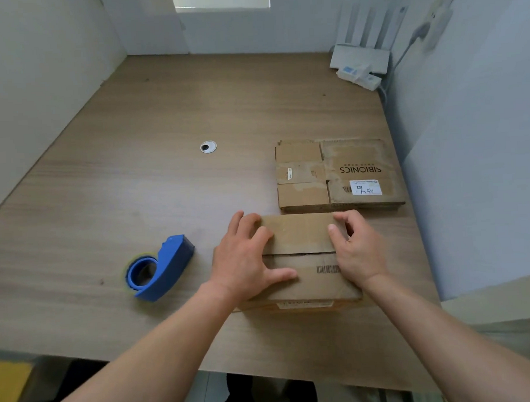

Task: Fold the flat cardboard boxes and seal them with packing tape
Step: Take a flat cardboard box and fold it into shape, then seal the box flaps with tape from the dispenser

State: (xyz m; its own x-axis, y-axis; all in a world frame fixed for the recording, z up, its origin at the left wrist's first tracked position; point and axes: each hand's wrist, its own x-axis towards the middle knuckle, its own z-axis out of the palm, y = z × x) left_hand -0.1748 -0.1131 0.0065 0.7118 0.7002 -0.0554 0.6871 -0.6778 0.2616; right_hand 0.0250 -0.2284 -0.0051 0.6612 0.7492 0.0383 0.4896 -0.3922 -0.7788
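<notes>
A brown cardboard box stood on the wooden surface near its front edge, a little right of the middle, with its 2 top flaps folded down so that they met along a seam across the lid. A barcode showed on the near flap.

The left hand lay over the box's left side with its fingers spread wide and nearly straight. They pressed flat on the far flap, while the thumb reached across the near flap.

The right hand was at the box's right side. Its thumb rested on top of the far flap and its fingers curled narrowly around that flap's right edge, gripping the cardboard (how far they reached under the flap could not be seen).

Just behind the box, close to it but apart, lay a stack of flat boxes. The top 1 carried printed lettering and a white label.

A blue tape dispenser lay on the surface to the left of the box, well clear of the left hand.

Farther back, a round cable hole was set in the surface. A white router and a power strip sat in the far right corner against the wall.
</notes>
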